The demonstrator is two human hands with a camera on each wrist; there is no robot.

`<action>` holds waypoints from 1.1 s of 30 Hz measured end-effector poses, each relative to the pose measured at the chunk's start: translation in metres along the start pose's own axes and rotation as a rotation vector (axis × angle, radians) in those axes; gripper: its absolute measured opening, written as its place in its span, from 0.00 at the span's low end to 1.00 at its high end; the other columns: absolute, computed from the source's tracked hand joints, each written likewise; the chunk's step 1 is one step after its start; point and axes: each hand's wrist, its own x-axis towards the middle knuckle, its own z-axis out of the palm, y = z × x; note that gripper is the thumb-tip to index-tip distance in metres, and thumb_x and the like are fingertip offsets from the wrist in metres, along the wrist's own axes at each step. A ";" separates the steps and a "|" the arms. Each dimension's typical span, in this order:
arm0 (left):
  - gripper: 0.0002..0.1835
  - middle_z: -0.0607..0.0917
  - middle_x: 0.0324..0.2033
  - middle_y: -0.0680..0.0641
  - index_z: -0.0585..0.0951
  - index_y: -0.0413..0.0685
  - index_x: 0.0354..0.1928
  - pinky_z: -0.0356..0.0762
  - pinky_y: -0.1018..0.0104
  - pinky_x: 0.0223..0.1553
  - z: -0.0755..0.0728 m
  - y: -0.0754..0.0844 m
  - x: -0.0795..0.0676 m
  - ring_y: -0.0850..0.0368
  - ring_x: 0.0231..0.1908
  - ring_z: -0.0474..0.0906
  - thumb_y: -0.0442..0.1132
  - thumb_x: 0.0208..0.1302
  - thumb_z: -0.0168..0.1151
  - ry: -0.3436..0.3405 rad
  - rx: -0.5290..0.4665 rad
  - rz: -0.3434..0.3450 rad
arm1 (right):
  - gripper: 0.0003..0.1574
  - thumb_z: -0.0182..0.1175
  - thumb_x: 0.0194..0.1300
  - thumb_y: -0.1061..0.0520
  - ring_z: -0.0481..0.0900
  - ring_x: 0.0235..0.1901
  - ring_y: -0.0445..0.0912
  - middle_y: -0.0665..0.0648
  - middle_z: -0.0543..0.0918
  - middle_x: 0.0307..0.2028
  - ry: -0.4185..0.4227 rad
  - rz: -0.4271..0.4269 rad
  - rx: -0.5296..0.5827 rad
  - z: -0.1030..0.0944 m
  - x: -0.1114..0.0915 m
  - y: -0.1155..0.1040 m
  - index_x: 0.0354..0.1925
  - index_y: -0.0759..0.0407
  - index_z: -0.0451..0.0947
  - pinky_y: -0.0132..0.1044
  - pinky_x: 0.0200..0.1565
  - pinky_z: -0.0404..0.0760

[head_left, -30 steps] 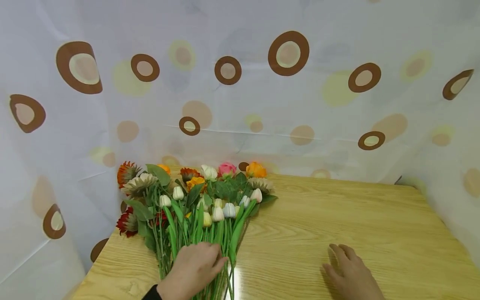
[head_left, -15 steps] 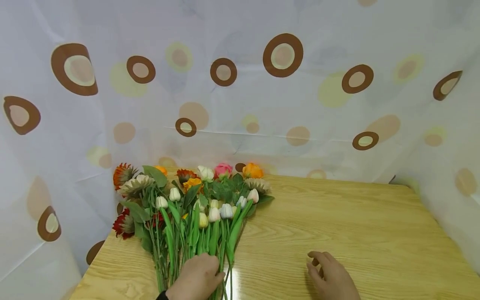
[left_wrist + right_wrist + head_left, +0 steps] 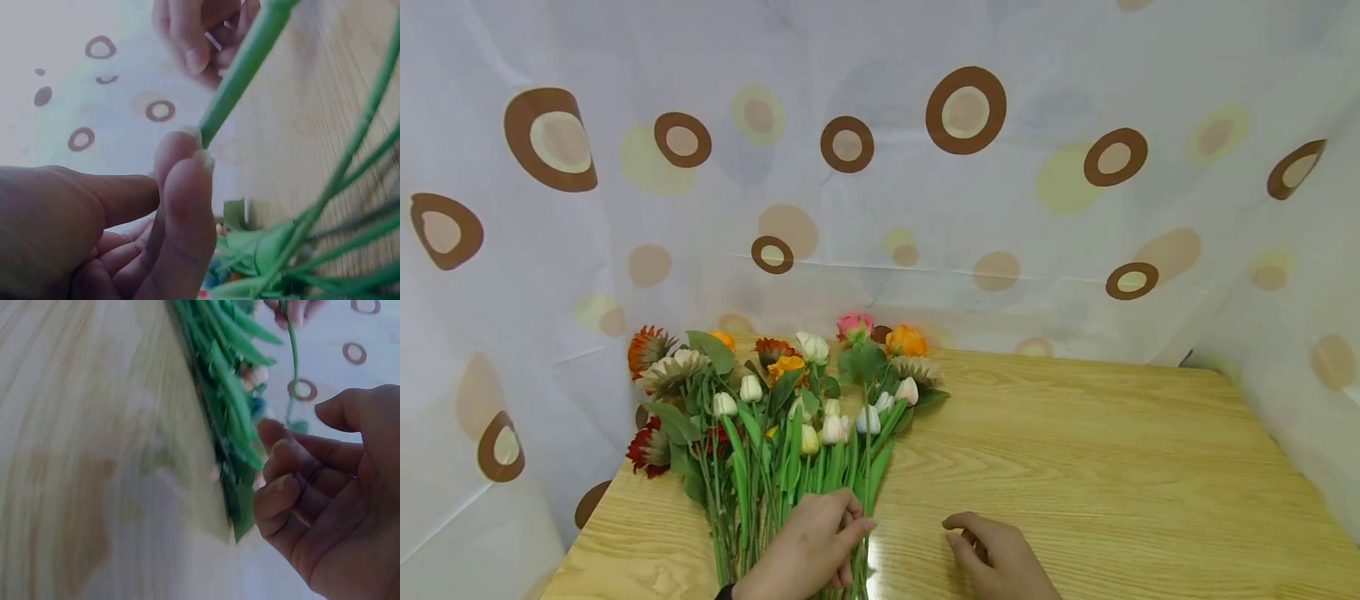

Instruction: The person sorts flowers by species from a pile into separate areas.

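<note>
Stem (image 3: 244, 75) held in my left grip (image 3: 808, 546), over the bunched flowers (image 3: 790, 433).
Head: I see the stem leading up toward a pink flower (image 3: 855, 327); my right grip (image 3: 996, 554) curls loosely, empty, over the bench (image 3: 1075, 467). Left wrist: fingertips (image 3: 187, 181) hold the stem. Right wrist: relaxed, bent fingers (image 3: 275, 500).

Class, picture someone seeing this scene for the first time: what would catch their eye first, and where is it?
Probably the colourful heap of flowers on the left of the wooden table, with a bright pink bloom at its far edge. Next, perhaps, the left hand over the stems at the near side, a green stem in its grip. Behind everything hangs a pale, brown-ringed backdrop.
</note>
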 end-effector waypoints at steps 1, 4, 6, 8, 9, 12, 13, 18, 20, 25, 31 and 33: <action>0.08 0.80 0.19 0.50 0.78 0.44 0.38 0.76 0.66 0.17 0.003 0.003 0.001 0.56 0.14 0.78 0.42 0.70 0.61 -0.004 -0.018 0.016 | 0.18 0.51 0.77 0.55 0.68 0.17 0.29 0.50 0.81 0.23 -0.014 -0.016 0.042 0.001 0.001 -0.004 0.50 0.68 0.80 0.29 0.22 0.73; 0.08 0.80 0.18 0.51 0.78 0.47 0.36 0.76 0.68 0.19 0.014 0.015 0.004 0.58 0.14 0.77 0.43 0.70 0.62 -0.030 -0.039 0.080 | 0.21 0.48 0.79 0.53 0.68 0.16 0.30 0.55 0.82 0.25 -0.062 -0.017 0.184 0.003 0.004 -0.017 0.53 0.68 0.78 0.31 0.20 0.73; 0.07 0.81 0.18 0.52 0.78 0.47 0.35 0.75 0.72 0.21 0.023 0.024 0.007 0.63 0.14 0.77 0.42 0.70 0.62 -0.058 -0.020 0.149 | 0.23 0.47 0.79 0.50 0.68 0.17 0.31 0.54 0.80 0.25 -0.073 0.036 0.270 0.002 0.004 -0.025 0.54 0.66 0.77 0.31 0.20 0.73; 0.08 0.80 0.17 0.55 0.78 0.48 0.34 0.74 0.75 0.23 0.033 0.033 0.009 0.68 0.14 0.75 0.43 0.70 0.62 -0.089 0.017 0.210 | 0.23 0.47 0.79 0.49 0.67 0.17 0.32 0.52 0.78 0.26 -0.067 0.075 0.361 -0.001 0.004 -0.031 0.50 0.68 0.76 0.30 0.21 0.73; 0.08 0.80 0.17 0.56 0.78 0.49 0.33 0.74 0.77 0.23 0.038 0.037 0.010 0.71 0.15 0.74 0.44 0.70 0.62 -0.095 0.042 0.241 | 0.23 0.47 0.79 0.49 0.68 0.18 0.33 0.50 0.77 0.25 -0.052 0.089 0.396 -0.002 0.003 -0.034 0.47 0.68 0.76 0.30 0.22 0.73; 0.09 0.78 0.18 0.60 0.78 0.51 0.32 0.71 0.80 0.23 0.049 0.047 0.012 0.77 0.16 0.70 0.45 0.70 0.62 -0.082 0.146 0.322 | 0.21 0.48 0.79 0.52 0.69 0.21 0.34 0.49 0.75 0.25 0.020 0.070 0.444 -0.005 -0.002 -0.038 0.37 0.69 0.73 0.31 0.24 0.74; 0.10 0.78 0.18 0.61 0.78 0.51 0.31 0.70 0.80 0.23 0.052 0.050 0.013 0.78 0.16 0.69 0.45 0.69 0.62 -0.072 0.179 0.340 | 0.20 0.48 0.79 0.53 0.69 0.21 0.34 0.48 0.74 0.25 0.048 0.052 0.436 -0.006 -0.004 -0.039 0.34 0.69 0.71 0.32 0.24 0.75; 0.11 0.78 0.19 0.63 0.80 0.54 0.30 0.68 0.82 0.21 0.060 0.056 0.017 0.78 0.17 0.67 0.49 0.69 0.62 -0.024 0.365 0.369 | 0.17 0.49 0.78 0.55 0.68 0.18 0.34 0.47 0.72 0.21 0.172 0.078 0.351 -0.013 -0.011 -0.034 0.34 0.65 0.73 0.33 0.21 0.74; 0.12 0.77 0.18 0.64 0.80 0.56 0.30 0.67 0.80 0.21 0.061 0.054 0.019 0.76 0.17 0.66 0.53 0.68 0.62 -0.021 0.433 0.337 | 0.17 0.50 0.78 0.55 0.66 0.17 0.35 0.47 0.70 0.19 0.242 0.133 0.291 -0.021 -0.016 -0.027 0.34 0.63 0.75 0.33 0.20 0.72; 0.14 0.75 0.17 0.63 0.80 0.58 0.27 0.66 0.74 0.18 0.050 0.032 0.017 0.71 0.15 0.66 0.56 0.66 0.63 -0.001 0.545 0.197 | 0.19 0.50 0.78 0.49 0.67 0.18 0.39 0.50 0.73 0.20 0.363 0.325 -0.046 -0.078 -0.041 0.005 0.36 0.60 0.78 0.33 0.22 0.71; 0.13 0.75 0.15 0.56 0.80 0.53 0.25 0.66 0.68 0.16 0.027 0.003 0.011 0.63 0.13 0.69 0.49 0.65 0.66 0.063 0.654 0.005 | 0.25 0.44 0.80 0.49 0.64 0.15 0.39 0.50 0.71 0.16 0.352 0.446 -0.586 -0.167 -0.097 0.062 0.32 0.61 0.78 0.33 0.20 0.63; 0.14 0.75 0.14 0.54 0.79 0.51 0.24 0.66 0.67 0.15 0.025 -0.003 0.009 0.62 0.12 0.69 0.48 0.64 0.67 0.093 0.695 -0.019 | 0.26 0.42 0.81 0.51 0.63 0.13 0.41 0.50 0.67 0.14 0.326 0.482 -0.688 -0.189 -0.115 0.081 0.26 0.59 0.73 0.33 0.19 0.61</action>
